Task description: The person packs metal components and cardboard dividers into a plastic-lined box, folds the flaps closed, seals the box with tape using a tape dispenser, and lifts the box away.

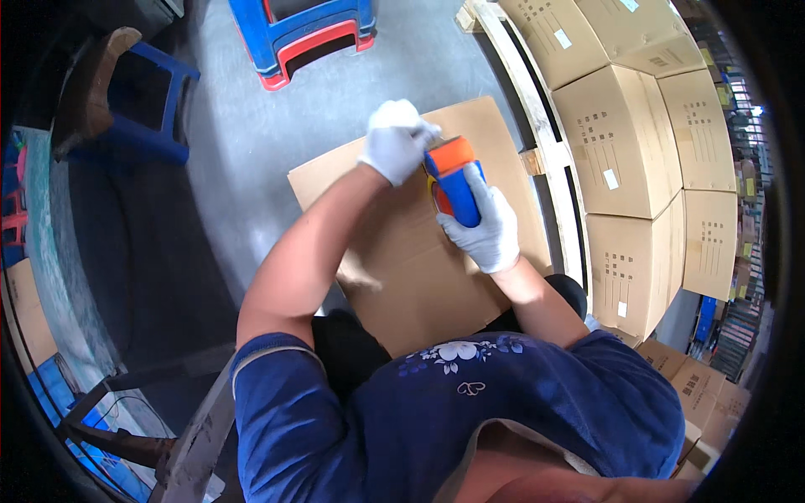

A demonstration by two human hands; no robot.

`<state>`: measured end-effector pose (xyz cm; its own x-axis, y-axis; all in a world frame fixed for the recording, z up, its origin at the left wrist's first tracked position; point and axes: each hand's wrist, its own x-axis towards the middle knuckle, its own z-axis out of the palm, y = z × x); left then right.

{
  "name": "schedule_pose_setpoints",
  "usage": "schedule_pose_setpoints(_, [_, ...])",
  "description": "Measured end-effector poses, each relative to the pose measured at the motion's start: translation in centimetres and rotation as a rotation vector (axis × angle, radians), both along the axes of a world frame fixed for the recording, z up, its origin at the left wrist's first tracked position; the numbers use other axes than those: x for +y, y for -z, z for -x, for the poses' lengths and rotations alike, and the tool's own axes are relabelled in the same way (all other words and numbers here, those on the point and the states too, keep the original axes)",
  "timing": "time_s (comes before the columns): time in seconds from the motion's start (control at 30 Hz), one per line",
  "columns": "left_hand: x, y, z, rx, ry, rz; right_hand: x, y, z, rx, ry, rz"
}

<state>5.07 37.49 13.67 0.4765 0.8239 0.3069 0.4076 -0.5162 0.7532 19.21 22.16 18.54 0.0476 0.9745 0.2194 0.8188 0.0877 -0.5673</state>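
My right hand (486, 225), in a white glove, is wrapped round a blue-and-orange tool that looks like a tape dispenser (459, 191). Its orange end points away from me, and a yellow-and-red round part shows along its left side. Just left of that end is my left hand (396, 141), also gloved, its fingers drawn together toward the tool. Whatever those fingertips may hold is too small and blurred to make out. Below both hands is a large brown cardboard box or sheet (402, 281), its near edge by my legs.
Brown cartons (599, 138) are stacked along the right, beside a pale wooden pallet (555, 159). A blue-and-red stool (323, 38) stands at the far side. To the left is a blue stool (155, 138) with cardboard on it, and a worn table edge (63, 243).
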Motion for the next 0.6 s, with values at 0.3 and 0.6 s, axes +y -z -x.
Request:
schedule_pose_setpoints(0.3, [12.8, 1.7, 2.7, 0.570, -0.302, -0.338, -0.6, -2.4, 1.3, -0.081, 0.023, 0.217])
schedule_pose_setpoints(0.6, [15.7, 8.0, 3.0, 0.736, -0.182, -0.259, 4.2, -3.5, 2.5, -0.167, -0.007, 0.565])
